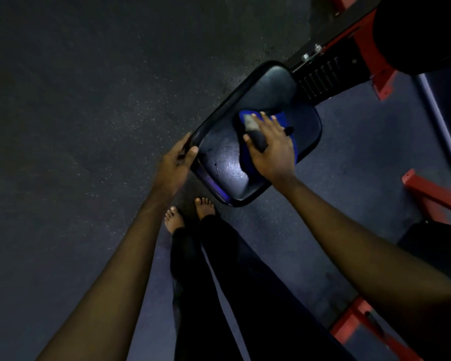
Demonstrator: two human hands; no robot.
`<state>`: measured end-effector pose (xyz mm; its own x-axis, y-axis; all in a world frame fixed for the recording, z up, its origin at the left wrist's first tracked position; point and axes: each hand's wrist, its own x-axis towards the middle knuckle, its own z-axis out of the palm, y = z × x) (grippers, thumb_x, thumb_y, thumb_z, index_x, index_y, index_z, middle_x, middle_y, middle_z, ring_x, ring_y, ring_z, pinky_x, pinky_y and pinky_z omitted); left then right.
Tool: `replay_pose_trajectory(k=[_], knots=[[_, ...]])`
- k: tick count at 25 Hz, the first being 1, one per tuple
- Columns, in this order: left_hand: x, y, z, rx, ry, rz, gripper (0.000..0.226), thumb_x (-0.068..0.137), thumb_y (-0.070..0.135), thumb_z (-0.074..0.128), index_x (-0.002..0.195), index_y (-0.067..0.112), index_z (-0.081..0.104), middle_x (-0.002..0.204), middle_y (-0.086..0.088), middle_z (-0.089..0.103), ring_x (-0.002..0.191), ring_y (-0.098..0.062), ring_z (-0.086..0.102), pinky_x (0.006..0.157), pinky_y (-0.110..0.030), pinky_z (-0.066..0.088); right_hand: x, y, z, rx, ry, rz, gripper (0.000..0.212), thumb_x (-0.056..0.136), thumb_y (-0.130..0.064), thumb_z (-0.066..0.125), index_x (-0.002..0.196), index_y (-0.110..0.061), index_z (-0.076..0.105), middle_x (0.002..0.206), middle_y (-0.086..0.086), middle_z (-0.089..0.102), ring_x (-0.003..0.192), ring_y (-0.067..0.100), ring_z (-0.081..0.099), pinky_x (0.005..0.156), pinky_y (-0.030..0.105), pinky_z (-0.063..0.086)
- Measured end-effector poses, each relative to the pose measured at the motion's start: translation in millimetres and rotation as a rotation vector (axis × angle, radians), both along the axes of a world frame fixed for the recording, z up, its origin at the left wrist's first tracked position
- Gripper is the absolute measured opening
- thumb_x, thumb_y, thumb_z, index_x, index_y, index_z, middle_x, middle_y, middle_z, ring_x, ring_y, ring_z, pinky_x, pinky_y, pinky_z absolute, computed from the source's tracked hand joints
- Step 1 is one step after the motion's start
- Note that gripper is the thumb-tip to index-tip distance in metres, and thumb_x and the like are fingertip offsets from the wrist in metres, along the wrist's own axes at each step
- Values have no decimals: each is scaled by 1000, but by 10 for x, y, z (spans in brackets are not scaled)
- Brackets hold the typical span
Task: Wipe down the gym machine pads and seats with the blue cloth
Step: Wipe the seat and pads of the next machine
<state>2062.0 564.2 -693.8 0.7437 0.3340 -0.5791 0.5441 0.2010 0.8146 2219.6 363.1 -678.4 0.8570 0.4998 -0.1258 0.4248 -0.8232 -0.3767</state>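
cloth [281, 119] pressed flat by spread right hand [274, 149]; seat [219, 162] gripped at nine o'clock by left hand [176, 160]. overlapping strokes advised.

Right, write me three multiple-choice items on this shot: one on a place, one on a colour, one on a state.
1. Where is the blue cloth?
A. on the floor
B. on the seat pad, under the right hand
C. over a shoulder

2. What colour is the machine frame?
A. red
B. yellow
C. green

3. What is the left hand doing?
A. hanging idle
B. gripping the seat pad's edge
C. holding the cloth

Answers:
1 B, the hand presses the cloth flat on the pad.
2 A, red bars show at the right of the view.
3 B, its thumb lies on top and its fingers curl round the rim.
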Motion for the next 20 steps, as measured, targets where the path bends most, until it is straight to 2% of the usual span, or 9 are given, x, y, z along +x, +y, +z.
replay_pose_trajectory(k=[3,4,7,9,13,15,17,20], knots=[[-7,-32,26,53,-2,-6,50,105,21,54,152,10,41,136,7,54,105,27,53,90,-3,43,-316,-164,-44,8,33,-300,59,94,-52,54,146,-25,53,155,0,48,147,23,38,116,54,36],[-6,-35,29,65,-13,-2,50,105,20,54,152,8,41,137,7,53,105,28,52,91,-3,42,-519,-204,-25,-1,60,-282,59,93,-49,55,147,-26,51,157,-1,45,148,22,35,118,54,33],[-21,-21,-2,126,-14,-17,50,105,23,55,152,9,43,142,7,50,112,26,49,96,-2,39,-764,-454,26,-3,91,66,58,96,-41,60,151,-27,47,160,-2,40,151,21,29,120,45,28],[-13,-21,-14,155,-3,-27,50,104,26,56,151,13,45,142,9,51,119,19,47,99,-3,38,-537,-602,-20,25,59,95,56,98,-42,59,150,-25,48,158,-1,42,150,21,32,121,41,30],[18,-15,-42,162,8,-13,50,104,30,57,151,18,46,143,8,54,125,7,50,100,-4,39,-52,-584,-94,170,121,-493,58,99,-40,59,150,-16,48,159,4,41,152,24,26,122,41,29],[30,-31,-63,182,17,-24,51,104,33,55,152,19,45,144,9,53,127,5,49,100,-2,37,-26,-432,-100,166,118,-593,56,98,-38,59,149,-15,49,159,5,41,152,27,27,121,45,30],[22,-60,-102,186,23,-16,51,105,34,53,153,19,44,148,7,51,131,2,47,106,-7,37,-207,-352,-90,86,98,-495,57,98,-40,59,149,-18,48,158,5,42,151,28,30,121,46,30],[10,-72,-123,211,21,0,52,104,37,53,153,21,44,151,4,50,138,-3,44,111,-16,33,-487,-441,-30,11,82,-74,56,98,-42,59,150,-25,48,158,0,42,150,23,31,120,41,30]])
